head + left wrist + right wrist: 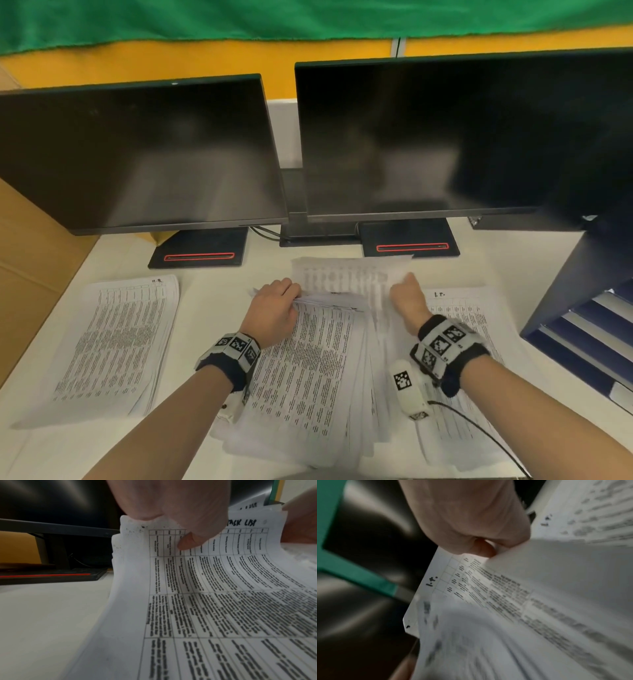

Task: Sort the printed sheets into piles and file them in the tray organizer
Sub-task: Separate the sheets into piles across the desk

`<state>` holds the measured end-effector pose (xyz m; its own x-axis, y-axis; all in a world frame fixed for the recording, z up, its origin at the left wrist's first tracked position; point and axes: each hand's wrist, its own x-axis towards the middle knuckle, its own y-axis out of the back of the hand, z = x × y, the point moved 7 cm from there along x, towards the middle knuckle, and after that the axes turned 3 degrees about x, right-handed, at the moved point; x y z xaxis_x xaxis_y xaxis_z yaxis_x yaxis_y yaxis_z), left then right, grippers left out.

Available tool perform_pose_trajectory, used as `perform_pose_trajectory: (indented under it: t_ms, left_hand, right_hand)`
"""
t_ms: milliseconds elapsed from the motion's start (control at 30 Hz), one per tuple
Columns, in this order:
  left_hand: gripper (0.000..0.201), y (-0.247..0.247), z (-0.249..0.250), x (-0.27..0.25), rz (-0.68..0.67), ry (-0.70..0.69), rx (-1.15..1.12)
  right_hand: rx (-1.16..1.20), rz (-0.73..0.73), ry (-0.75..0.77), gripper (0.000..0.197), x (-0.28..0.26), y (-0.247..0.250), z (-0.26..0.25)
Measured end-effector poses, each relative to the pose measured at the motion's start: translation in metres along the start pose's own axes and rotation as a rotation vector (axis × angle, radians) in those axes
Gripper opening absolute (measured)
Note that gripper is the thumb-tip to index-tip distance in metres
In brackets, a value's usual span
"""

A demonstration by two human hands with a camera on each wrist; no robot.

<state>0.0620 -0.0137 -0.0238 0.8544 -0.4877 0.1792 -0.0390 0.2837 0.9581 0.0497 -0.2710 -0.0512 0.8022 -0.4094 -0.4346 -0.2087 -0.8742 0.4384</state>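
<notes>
Head view: we see our left hand (274, 310) pinching the white printed middle stack (308, 370), our right hand (407, 298) gripping one lifted printed sheet (349, 274).

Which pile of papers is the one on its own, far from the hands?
Find the left monitor. In front of its stand, on the white desk, lies the left pile. No hand touches it, and a bare strip of desk separates it from the other sheets.

Printed sheets, white, table-ruled: loose middle pile (308, 370) fanned, far end lifted; one raised sheet (349, 274); left pile (113, 342) and right pile (479, 315) flat. Tray organizer (589, 329), dark blue, far right.
</notes>
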Motion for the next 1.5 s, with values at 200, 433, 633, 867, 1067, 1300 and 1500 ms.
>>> perform_pose_trajectory:
  t_ms: [200,433,633,867,1067,1300,1500]
  left_hand:
    - [0.013,-0.003,0.006,0.004,-0.005,-0.037,-0.012]
    - [0.013,-0.009,0.007,0.004,-0.006,-0.027,-0.001]
    - [0.013,-0.008,0.01,0.001,-0.014,-0.026,0.014]
    - [0.014,0.003,0.007,-0.018,0.016,-0.02,0.042]
    - [0.009,0.009,-0.005,-0.024,0.048,0.006,0.022]
    - [0.014,-0.007,-0.016,0.012,-0.104,0.082,-0.065]
    - [0.021,-0.03,-0.027,0.043,-0.375,0.151,-0.028]
  right_hand:
    - [-0.299,0.246,-0.081,0.041,0.022,0.108,0.016]
    - [-0.502,0.398,-0.28,0.057,0.011,0.157,0.068]
    - [-0.772,0.256,0.449,0.052,0.001,0.053,-0.013]
    - [-0.998,-0.081,0.478,0.039,0.007,-0.048,-0.035]
    - [-0.685,-0.079,0.586,0.013,0.009,-0.045,-0.043]
    - [-0.056,-0.27,0.171,0.036,0.009,-0.034,-0.001]
    - [0.135,-0.371,0.085,0.064,-0.004,-0.041,0.015]
